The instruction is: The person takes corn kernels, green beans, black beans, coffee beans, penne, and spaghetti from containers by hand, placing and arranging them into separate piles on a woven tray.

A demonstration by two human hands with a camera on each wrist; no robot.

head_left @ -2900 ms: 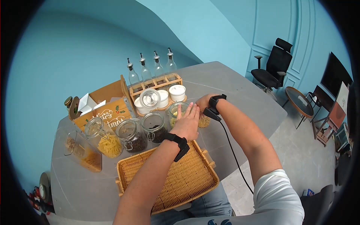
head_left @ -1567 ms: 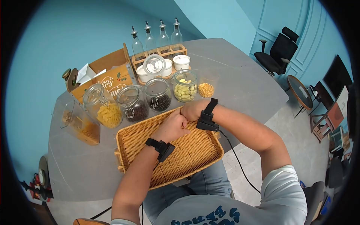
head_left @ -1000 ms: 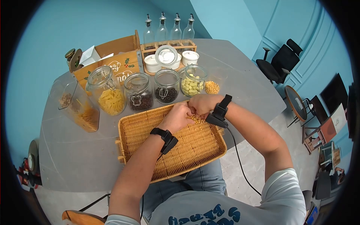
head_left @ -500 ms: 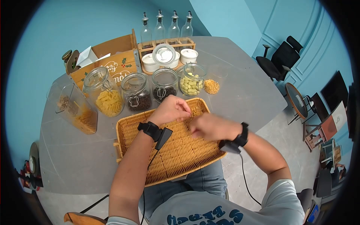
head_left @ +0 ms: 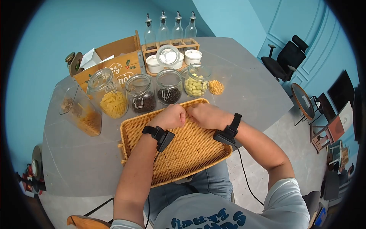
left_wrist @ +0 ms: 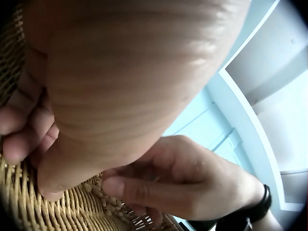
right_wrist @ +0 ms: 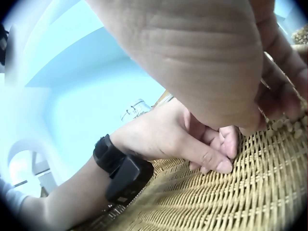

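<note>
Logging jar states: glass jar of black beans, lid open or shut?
Open: the glass jar of black beans shows a bare mouth, no lid across it.

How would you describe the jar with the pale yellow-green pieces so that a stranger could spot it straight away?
Start from the wicker tray in front of the person, where the left hand and right hand meet at its far edge. Behind that edge stands a row of clip-top glass jars. The one meant is the right-most, beside a small cup of yellow kernels; its neighbours hold dark contents or yellow pasta.
</note>
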